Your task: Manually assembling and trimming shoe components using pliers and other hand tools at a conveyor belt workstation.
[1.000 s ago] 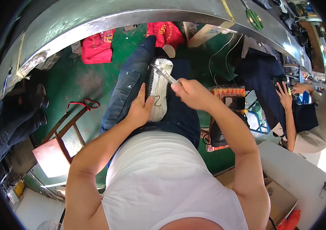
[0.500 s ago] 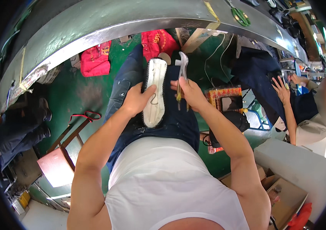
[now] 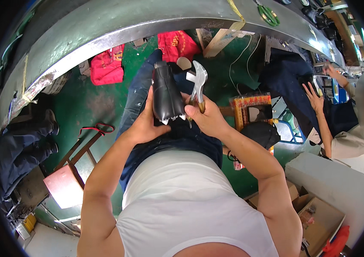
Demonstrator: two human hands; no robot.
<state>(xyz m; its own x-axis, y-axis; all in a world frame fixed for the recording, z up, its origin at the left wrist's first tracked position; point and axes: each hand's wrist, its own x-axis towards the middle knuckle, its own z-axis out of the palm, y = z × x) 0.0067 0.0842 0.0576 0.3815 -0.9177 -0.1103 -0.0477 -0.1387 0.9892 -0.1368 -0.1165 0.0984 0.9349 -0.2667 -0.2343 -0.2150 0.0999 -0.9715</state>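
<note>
A black leather shoe upper [image 3: 165, 92] on its last is held above my lap, its black outer side facing up. Pale jagged bits show along its near edge. My left hand [image 3: 146, 122] is closed round the shoe's left side, thumb by the near edge. In my right hand [image 3: 207, 116] is a pair of metal lasting pincers [image 3: 197, 83], its head pointing away from me and its brownish handles within my fingers. The thumb and fingertips of that hand also touch the shoe's near right edge. My fingers partly hide the handles.
A metal-edged bench [image 3: 147, 28] curves across the far side, with green-handled scissors [image 3: 268, 16] on it. Red cloth items [image 3: 107, 66] lie on the green floor. At left stands a stool [image 3: 64, 184]; at right a co-worker's hand [image 3: 314, 99] rests near dark cloth.
The shoe has turned over from its white underside to its black leather side. My right hand and the pincers have come nearer, against the shoe's edge.
</note>
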